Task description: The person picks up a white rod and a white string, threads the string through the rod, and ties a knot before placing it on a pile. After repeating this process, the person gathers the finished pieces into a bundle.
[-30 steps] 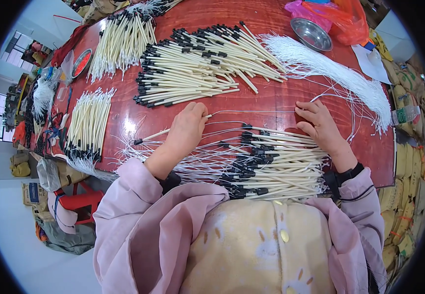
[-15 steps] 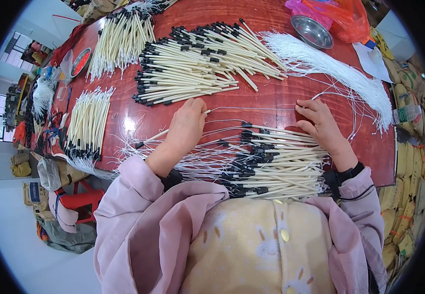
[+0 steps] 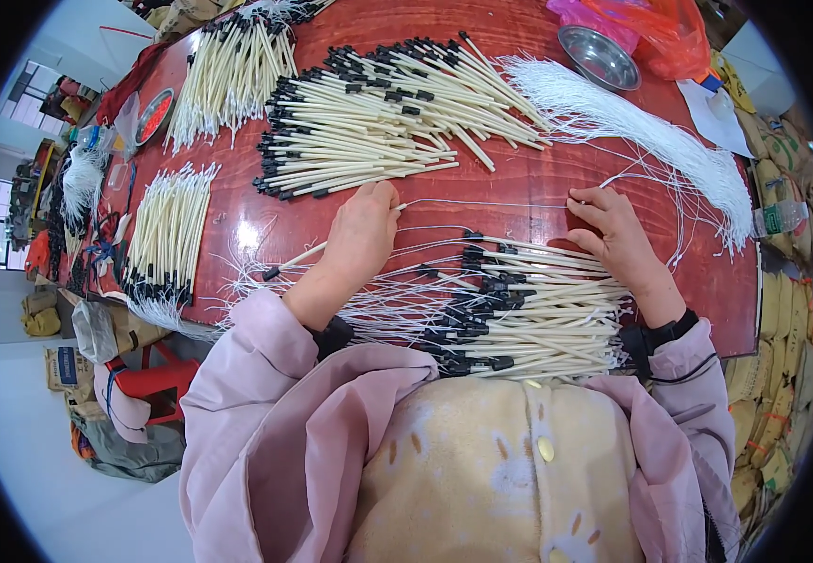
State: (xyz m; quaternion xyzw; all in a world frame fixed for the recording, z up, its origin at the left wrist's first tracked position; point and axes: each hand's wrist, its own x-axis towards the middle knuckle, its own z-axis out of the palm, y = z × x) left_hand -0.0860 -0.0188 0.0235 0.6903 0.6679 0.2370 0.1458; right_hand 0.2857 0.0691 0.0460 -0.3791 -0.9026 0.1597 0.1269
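Note:
My left hand (image 3: 357,235) is closed on a thin cream tube (image 3: 301,257). The tube's black-capped end sticks out behind the hand, and its other tip shows just past the fingers. From that tip a white string (image 3: 491,203) stretches across to my right hand (image 3: 618,236), whose thumb and fingers are bent around it; the exact pinch is hard to see. Below the hands lies a pile of similar black-capped tubes (image 3: 556,308), with white strings (image 3: 383,305) trailing from it to the left.
A larger heap of capped tubes (image 3: 359,136) lies further back on the red table (image 3: 519,178). A long bundle of loose white strings (image 3: 650,136) is at the right, near a metal bowl (image 3: 600,58). More tube bundles (image 3: 172,225) lie left, by a bowl of red bits (image 3: 154,117).
My left hand has shifted a touch to the right with the tube. Both hands keep their hold, and the string still runs between them.

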